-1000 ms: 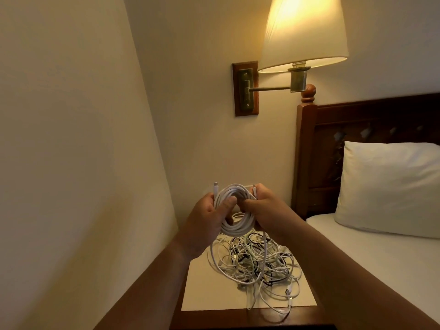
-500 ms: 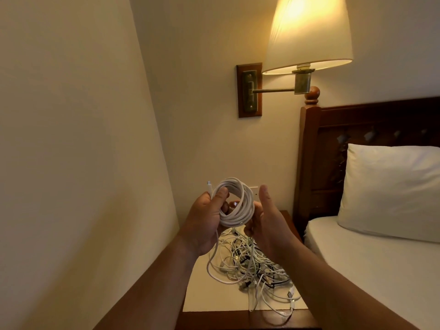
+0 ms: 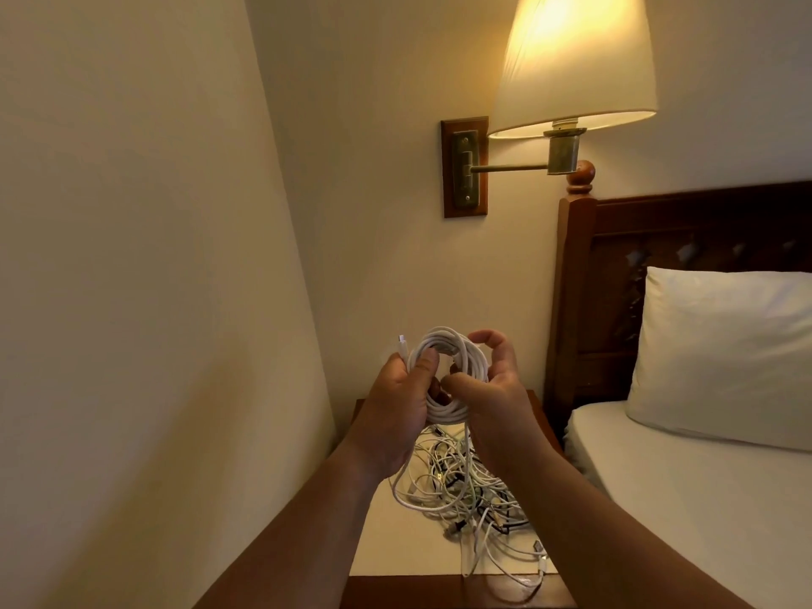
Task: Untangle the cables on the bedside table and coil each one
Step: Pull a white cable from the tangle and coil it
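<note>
Left hand (image 3: 395, 404), right hand (image 3: 498, 389) round coil (image 3: 452, 338); tangle (image 3: 461, 490) over table's (image 3: 395, 551) front edge.

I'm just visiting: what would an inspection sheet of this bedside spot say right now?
Surface: table, cream top, wood edge.
Job's things: white coil held above the table; tangle lying on it.
Clutter: nothing seen.
Hands: left hand and right hand both grip the coil.
Cables: a strand hangs from the coil into the tangle.
Surroundings: lit lamp, headboard, pillow, bed.
</note>
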